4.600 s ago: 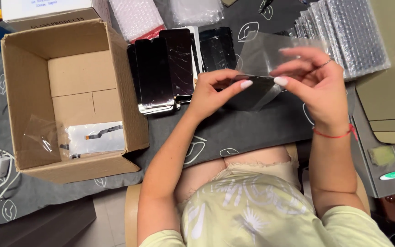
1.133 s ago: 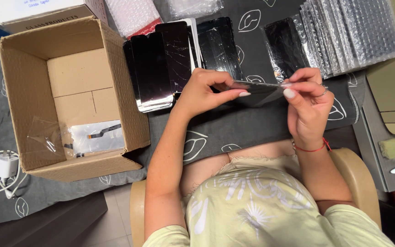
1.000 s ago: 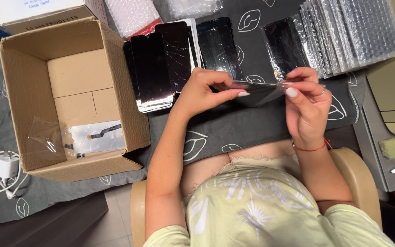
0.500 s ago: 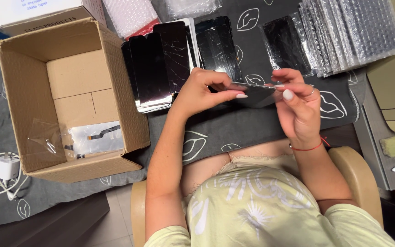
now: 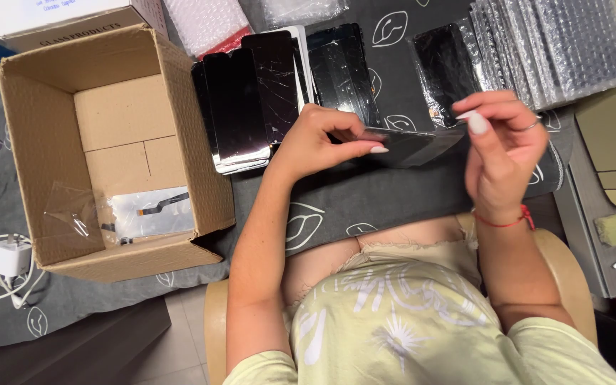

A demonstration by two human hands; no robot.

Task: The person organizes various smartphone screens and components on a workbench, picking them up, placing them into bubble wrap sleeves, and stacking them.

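Nearby, stacked screens (image 5: pixel 247 96) (cardboard box (image 5: pixel 44 153) alongside), left hand (image 5: pixel 315 142) fingers clamped on dark panel (image 5: pixel 411 146).

Light was soft, even and fairly bright, seemingly from overhead; shadows were weak, the deepest one inside the cardboard box (image 5: pixel 108 153) along its left wall. Glare streaked the black glass panels (image 5: pixel 247 96) and sparkled off the bubble-wrap sleeves (image 5: pixel 557 43) top right. Focus was sharp at centre; the right hand (image 5: pixel 500 153) showed slight motion blur at the fingertips, the left hand (image 5: pixel 319 142) was crisp. Corners looked softer and a bit stretched, wide-lens style. Dark cloth (image 5: pixel 393 196) read slightly underexposed, floor bottom left dim
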